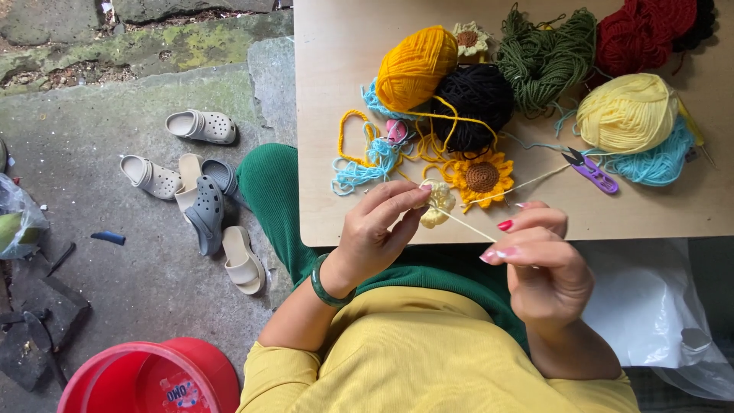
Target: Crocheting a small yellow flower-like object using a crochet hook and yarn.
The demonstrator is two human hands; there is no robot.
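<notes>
My left hand [378, 229] pinches a small pale-yellow crochet piece [439, 203] between thumb and forefinger, held over the table [336, 46] edge. My right hand [539, 256] is loosely curled, fingertips closed on a thin hook [468, 223] that runs up into the piece. A pale strand [535, 180] leads from the work across the table toward the pale-yellow ball [627, 113].

Risks, as I judge them:
- The piece sits at the table edge; a slack pinch would drop it into my lap.
- The strand passes just beside the sunflower [482, 177] and near the purple snips [590, 171]; a tug could snag or drag either.
- Loose teal [363, 170] and orange strands [428, 126] lie tangled near the work; the pale strand could catch in them.
- The orange ball [417, 67] and black ball [475, 98] touch; a pull might roll one.

Containers: red bucket [130, 378] on the ground at lower left, holding what looks like a printed packet. Clear bag [19, 218] at far left with something green inside; I cannot tell what. White bag [650, 306] under the table, contents hidden.
</notes>
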